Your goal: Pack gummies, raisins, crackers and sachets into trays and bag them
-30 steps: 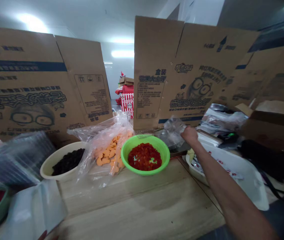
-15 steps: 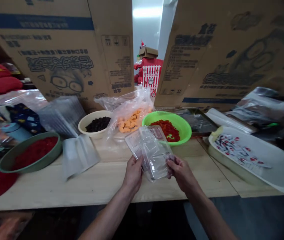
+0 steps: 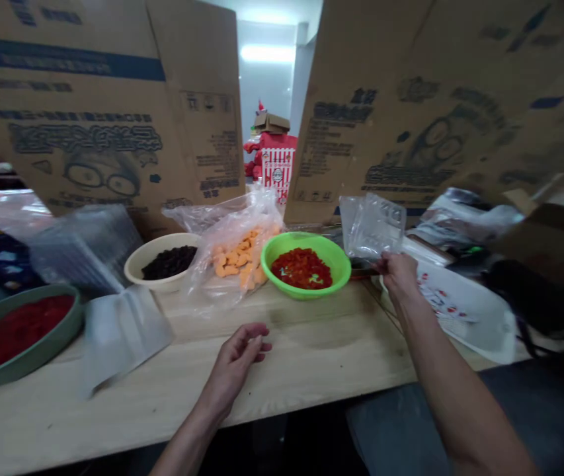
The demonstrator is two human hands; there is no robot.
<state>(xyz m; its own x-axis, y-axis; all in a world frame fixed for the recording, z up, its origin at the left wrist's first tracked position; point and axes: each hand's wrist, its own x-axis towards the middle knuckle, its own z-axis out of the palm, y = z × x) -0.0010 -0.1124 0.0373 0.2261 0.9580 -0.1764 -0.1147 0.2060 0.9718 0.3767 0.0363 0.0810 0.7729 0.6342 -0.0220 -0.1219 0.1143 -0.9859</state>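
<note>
My right hand [image 3: 397, 272] grips the lower edge of clear plastic trays [image 3: 375, 226], holding them up between the green bowl and the white tub. They look like two pieces, though blur leaves this uncertain. My left hand [image 3: 242, 354] hovers over the wooden table [image 3: 291, 360], fingers loosely curved and apart, with nothing in it. Ahead of it stands the bright green bowl [image 3: 306, 289] of small red pieces. Beside that bowl lies a clear bag [image 3: 235, 261] of orange pieces. The white tub [image 3: 492, 324] with small printed packets is partly hidden by my right forearm.
Left of the bag sit a cream bowl [image 3: 135, 270] of dark pieces, stacked clear plastic sheets [image 3: 125, 330] and a dull green basin [image 3: 71, 324] with red contents. Large cardboard boxes [image 3: 202, 59] wall off the back. A dark bundle [image 3: 542, 291] lies at far right.
My right hand has carried the plastic trays from the table's middle to the right and away from me. My left hand has let go of them. The view has turned slightly right.
</note>
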